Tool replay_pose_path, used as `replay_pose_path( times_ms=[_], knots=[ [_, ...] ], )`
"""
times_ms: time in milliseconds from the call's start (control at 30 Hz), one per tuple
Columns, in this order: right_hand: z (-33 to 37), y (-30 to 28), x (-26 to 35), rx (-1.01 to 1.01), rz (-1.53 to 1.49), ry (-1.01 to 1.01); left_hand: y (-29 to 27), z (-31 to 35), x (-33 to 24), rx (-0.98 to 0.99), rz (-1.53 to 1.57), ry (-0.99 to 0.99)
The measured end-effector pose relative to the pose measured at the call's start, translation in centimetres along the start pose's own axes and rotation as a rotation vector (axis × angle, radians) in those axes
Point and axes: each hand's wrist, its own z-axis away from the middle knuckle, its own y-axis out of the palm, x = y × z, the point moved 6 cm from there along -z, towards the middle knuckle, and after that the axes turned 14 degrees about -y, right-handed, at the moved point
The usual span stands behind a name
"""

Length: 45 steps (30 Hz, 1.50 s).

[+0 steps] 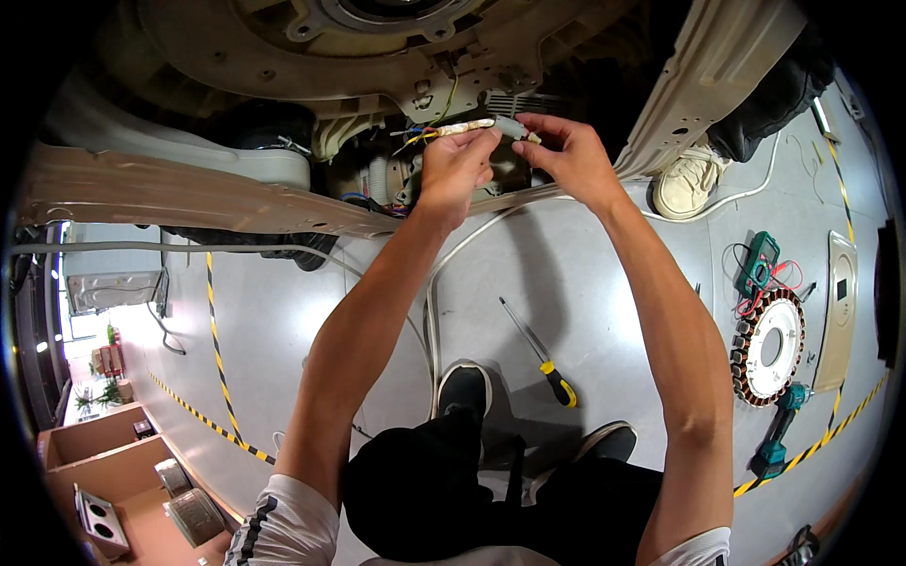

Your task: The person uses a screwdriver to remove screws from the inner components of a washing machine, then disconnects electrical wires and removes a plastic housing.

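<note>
In front of an opened washing machine's metal frame, both hands are raised to a wiring harness. White wrapping covers part of the harness, and loose yellow, blue and other wires stick out at its left end. My left hand is closed, thumb and fingers pinching the wrapped part. Just to the right, a grey piece like a sleeve or connector sits on the harness. My right hand pinches the right end of that grey piece between thumb and fingers. What lies under the fingertips is hidden.
A yellow-black screwdriver lies on the floor. To the right are a green multimeter, a motor stator, a teal power drill and a beige panel. A grey hose crosses the floor. Another person's shoe stands beyond the frame.
</note>
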Motion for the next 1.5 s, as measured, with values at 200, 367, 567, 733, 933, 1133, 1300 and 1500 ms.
replay_pose_path(
  times_ms=[200,367,567,733,933,1133,1300,1500],
  knots=[
    [-0.2,-0.7,0.6,-0.069,0.031,0.054,-0.3,-0.3,-0.3,0.050,0.105,0.003],
    [-0.3,-0.9,0.5,-0.094,-0.023,0.007,-0.7,-0.3,-0.5,0.027,0.110,0.007],
    [0.0,-0.2,1.4,-0.027,-0.022,-0.013,-1.4,0.1,-0.5,-0.010,0.074,0.027],
    [0.2,-0.5,1.3,0.015,0.089,-0.048,-0.8,0.8,-1.4,-0.118,-0.112,0.072],
    [0.3,-0.4,0.4,0.041,-0.028,0.024,-0.3,1.2,-2.2,-0.121,-0.152,0.128],
    [0.6,-0.2,-0.3,0.211,-0.086,0.195,-0.4,1.2,-1.9,-0.130,-0.249,0.105],
    [0.7,-0.1,-0.1,0.219,-0.148,0.229,-0.4,1.2,-1.7,-0.122,-0.247,0.114],
    [0.7,-0.2,0.5,0.138,-0.318,0.271,-0.8,0.9,-1.2,-0.030,-0.095,0.089]
  ],
)
